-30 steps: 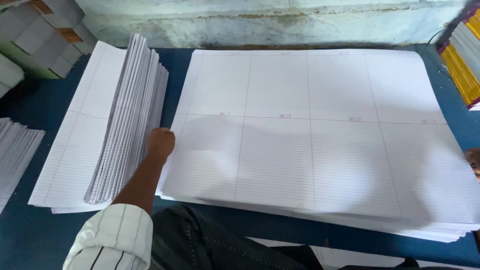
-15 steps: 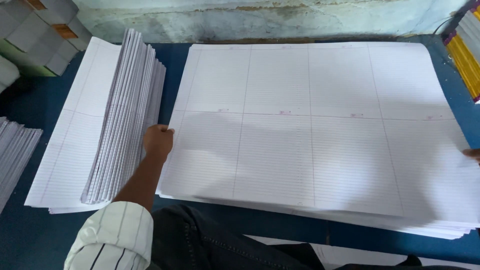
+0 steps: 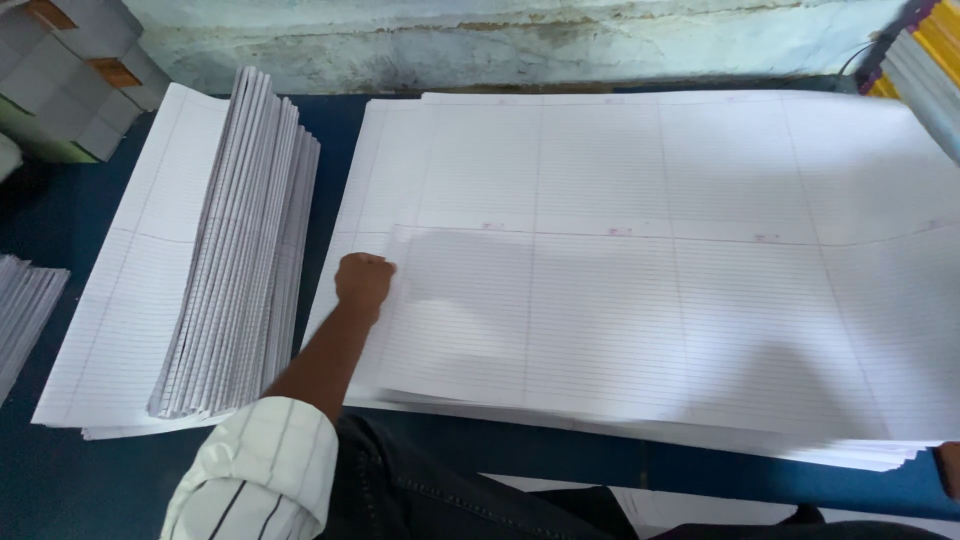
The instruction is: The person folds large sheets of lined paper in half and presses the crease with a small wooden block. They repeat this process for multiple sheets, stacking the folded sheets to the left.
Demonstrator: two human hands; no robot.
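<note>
1. Head view, left side: my left hand (image 3: 364,283) sits at the left edge of the top sheet (image 3: 640,330), which is being folded toward me. The fingers are curled in on that edge, seemingly pinching the paper, with the knuckles up; I judge it a grasp on the sheet, though the fingertips themselves are hidden under the hand.

2. Head view, the sheet itself: it is a large ruled sheet, long axis running left to right across the table (image 3: 330,130). It lies on the big stack (image 3: 620,150), its near half doubled over so that its folded edge runs across the middle of the stack. From my left fingers the sheet stretches rightward, all the way to the far right of the frame.

3. Head view, right side: only a sliver of my right hand (image 3: 948,468) shows at the lower right corner, by the stack's near right corner. I cannot tell whether it is clenched or loose.

4. Head view, nearness: the left hand is the one on the sheet; the right is well apart from it, at the opposite end.

5. Head view, surroundings: a folded pile (image 3: 240,260) stands just left of my left arm, fanned on edge.
</note>
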